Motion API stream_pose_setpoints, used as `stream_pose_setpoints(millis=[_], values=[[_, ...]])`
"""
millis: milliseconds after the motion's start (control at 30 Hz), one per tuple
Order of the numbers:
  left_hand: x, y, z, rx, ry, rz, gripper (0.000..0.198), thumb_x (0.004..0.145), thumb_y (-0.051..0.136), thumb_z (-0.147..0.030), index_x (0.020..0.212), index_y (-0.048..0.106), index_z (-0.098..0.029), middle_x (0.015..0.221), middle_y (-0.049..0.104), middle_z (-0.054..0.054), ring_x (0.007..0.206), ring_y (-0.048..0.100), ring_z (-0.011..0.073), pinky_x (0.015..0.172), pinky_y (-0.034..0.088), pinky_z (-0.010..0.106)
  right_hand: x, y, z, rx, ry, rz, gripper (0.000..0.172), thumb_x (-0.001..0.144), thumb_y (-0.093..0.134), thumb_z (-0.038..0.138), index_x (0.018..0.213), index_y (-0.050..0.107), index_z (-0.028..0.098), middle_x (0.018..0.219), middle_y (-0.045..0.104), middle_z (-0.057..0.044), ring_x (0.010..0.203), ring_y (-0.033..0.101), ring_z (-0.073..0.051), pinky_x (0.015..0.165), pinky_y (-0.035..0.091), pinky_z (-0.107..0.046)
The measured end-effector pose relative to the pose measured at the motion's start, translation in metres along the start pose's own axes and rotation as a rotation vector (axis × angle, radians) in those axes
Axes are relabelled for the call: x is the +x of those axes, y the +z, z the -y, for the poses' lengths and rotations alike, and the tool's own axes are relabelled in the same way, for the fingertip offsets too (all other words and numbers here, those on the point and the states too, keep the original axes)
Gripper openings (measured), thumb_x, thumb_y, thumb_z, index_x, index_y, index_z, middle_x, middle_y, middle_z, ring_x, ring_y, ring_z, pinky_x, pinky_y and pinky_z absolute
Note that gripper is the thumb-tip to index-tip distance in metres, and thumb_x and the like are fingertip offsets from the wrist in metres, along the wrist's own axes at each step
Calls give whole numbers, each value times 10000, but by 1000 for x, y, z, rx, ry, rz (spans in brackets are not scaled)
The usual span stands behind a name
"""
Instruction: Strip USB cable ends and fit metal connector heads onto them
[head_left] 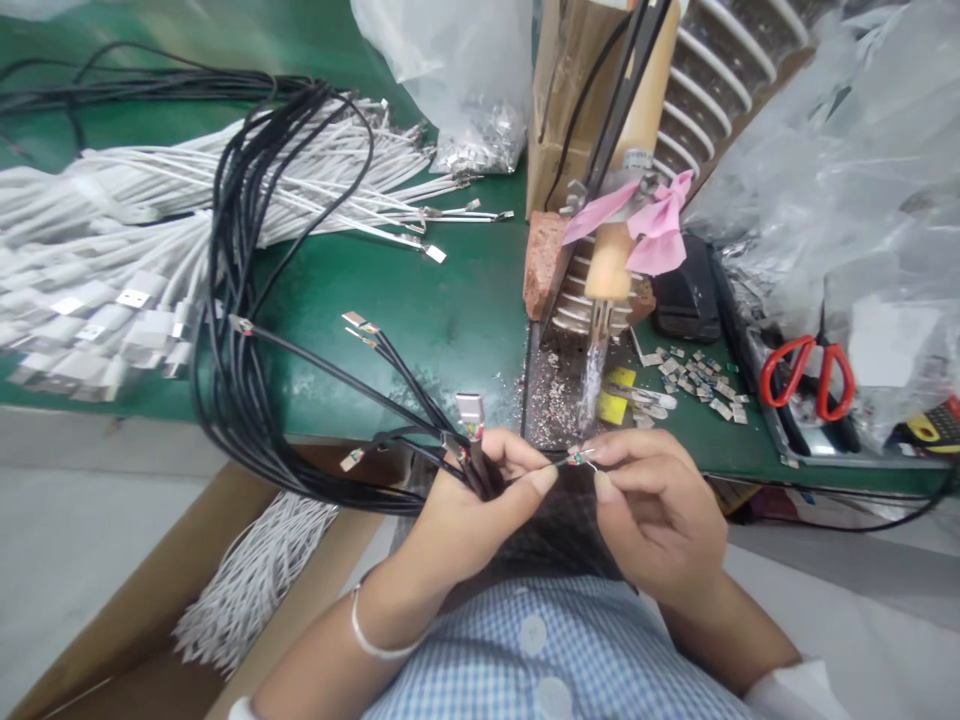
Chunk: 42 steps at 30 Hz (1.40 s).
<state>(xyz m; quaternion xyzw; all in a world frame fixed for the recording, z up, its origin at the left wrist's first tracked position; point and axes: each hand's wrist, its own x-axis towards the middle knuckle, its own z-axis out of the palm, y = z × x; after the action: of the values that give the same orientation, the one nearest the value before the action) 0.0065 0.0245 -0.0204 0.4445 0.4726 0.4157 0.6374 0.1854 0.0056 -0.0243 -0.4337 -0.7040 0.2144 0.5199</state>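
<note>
My left hand is closed around several black cables whose ends carry small metal connectors. Between its thumb and forefinger it pinches one cable end with coloured wires, pointing right. At that end, my right hand has its fingertips closed on a small piece, with a thin pale strand by the thumb; its exact kind is too small to make out. Just above the fingertips hangs the silvery tip of a soldering iron, fixed upright with a pink ribbon tied on it.
White USB cables cover the bench's left. Small connector boards lie right of the iron. Red-handled snips rest on a tray among plastic bags. A brick stands behind. An open carton holds white cables below.
</note>
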Motion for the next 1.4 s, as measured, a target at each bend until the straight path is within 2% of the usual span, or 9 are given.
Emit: stream_pose_setpoints(millis=[433,667,933,1167,1400], values=[[2,4,-15,34,-12,-72,84,728,743,-186,673,681,-173,608,657,-25,556,582,95,533,494,179,5,1,0,5,-9,-14,262,817,608,16,948,605,243,947,647,-45,905,694,-213,797,608,-402],[0,3,-9,24,16,-53,76,743,745,-193,696,687,-180,615,658,-26,558,578,96,532,492,181,3,0,0,-1,-6,-17,247,810,613,17,926,600,235,948,647,-39,913,699,-209,806,608,-397],[-1,4,-14,7,-27,-64,101,727,757,-198,675,674,-172,617,650,-18,564,568,102,545,484,197,6,0,2,-11,-18,-18,251,810,607,26,932,595,245,936,655,-49,899,696,-219,778,619,-411],[-2,5,-6,-103,-43,-43,99,752,756,-172,707,668,-172,596,607,-52,533,512,64,535,437,158,2,1,0,33,5,-26,265,809,609,3,942,607,232,958,650,-42,932,693,-202,834,603,-385],[-1,6,-2,-135,-16,-54,93,756,767,-157,730,678,-167,627,635,-44,565,546,70,557,449,158,4,1,2,-4,-9,-25,255,806,610,17,928,599,241,939,651,-38,907,700,-210,804,611,-393]])
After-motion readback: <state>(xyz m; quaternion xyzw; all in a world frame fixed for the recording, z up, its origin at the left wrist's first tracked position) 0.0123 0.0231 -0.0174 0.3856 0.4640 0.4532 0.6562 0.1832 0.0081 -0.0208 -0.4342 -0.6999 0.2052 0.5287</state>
